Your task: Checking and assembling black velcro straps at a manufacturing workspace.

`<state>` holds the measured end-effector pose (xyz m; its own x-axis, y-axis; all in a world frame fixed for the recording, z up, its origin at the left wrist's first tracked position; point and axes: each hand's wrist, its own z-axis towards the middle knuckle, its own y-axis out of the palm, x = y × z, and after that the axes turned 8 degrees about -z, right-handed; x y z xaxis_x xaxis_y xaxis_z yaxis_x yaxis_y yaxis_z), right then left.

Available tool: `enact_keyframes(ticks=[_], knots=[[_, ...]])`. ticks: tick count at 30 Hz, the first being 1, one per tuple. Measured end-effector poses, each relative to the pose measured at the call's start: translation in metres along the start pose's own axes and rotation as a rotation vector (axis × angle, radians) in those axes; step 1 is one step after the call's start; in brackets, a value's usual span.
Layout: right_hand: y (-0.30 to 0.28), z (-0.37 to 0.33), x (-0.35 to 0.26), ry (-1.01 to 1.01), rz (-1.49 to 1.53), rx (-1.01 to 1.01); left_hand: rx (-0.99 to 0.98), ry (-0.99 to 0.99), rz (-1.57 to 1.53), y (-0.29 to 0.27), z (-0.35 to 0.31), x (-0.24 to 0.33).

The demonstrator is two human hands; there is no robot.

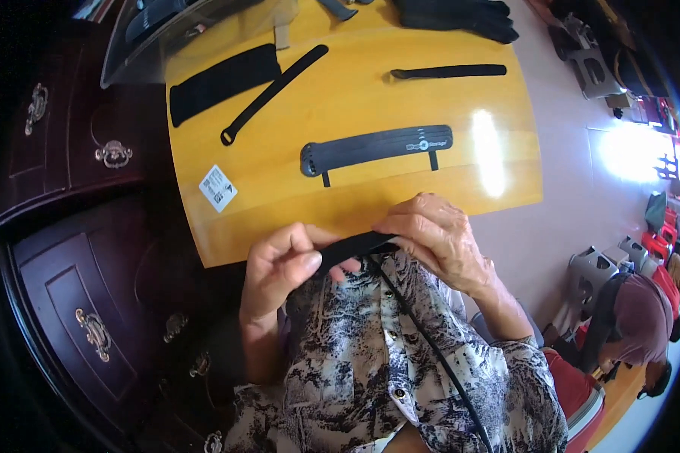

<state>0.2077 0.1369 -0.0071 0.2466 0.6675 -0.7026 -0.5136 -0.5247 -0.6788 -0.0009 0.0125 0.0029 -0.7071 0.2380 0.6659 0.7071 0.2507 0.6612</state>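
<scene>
A short black fabric strap (353, 248) is stretched between my two hands, close to my chest at the table's near edge. My left hand (279, 266) pinches its left end between thumb and fingers. At the other end, the fingers and thumb of my right hand (440, 240) are closed on the strap. Just beyond my hands lies a neat stack of black straps (370, 149) with rounded ends and two small tabs below it. Farther off rest a single long strap (276, 94) with a looped end and another narrow strap (453, 72).
The yellow table (279, 204) carries a white sticker label (217, 188), a wide black fabric piece (223, 84) and black gloves (461, 19). A clear container (140, 53) stands at far left. Dark drawers (91, 325) flank the left; stools (593, 268) and a person (638, 317) are at right.
</scene>
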Motion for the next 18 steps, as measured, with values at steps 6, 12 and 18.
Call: enact_keyframes(ticks=[6, 12, 18], knots=[[0.012, -0.008, 0.005, 0.321, 0.044, -0.023, 0.152, 0.115, 0.289, -0.008, 0.018, -0.007], [0.008, -0.005, 0.006, 0.443, 0.044, -0.151, 0.069, 0.184, 0.472, -0.017, 0.017, -0.009], [-0.003, 0.005, 0.012, 0.427, -0.024, -0.195, 0.187, 0.254, 0.691, -0.026, 0.022, -0.015]])
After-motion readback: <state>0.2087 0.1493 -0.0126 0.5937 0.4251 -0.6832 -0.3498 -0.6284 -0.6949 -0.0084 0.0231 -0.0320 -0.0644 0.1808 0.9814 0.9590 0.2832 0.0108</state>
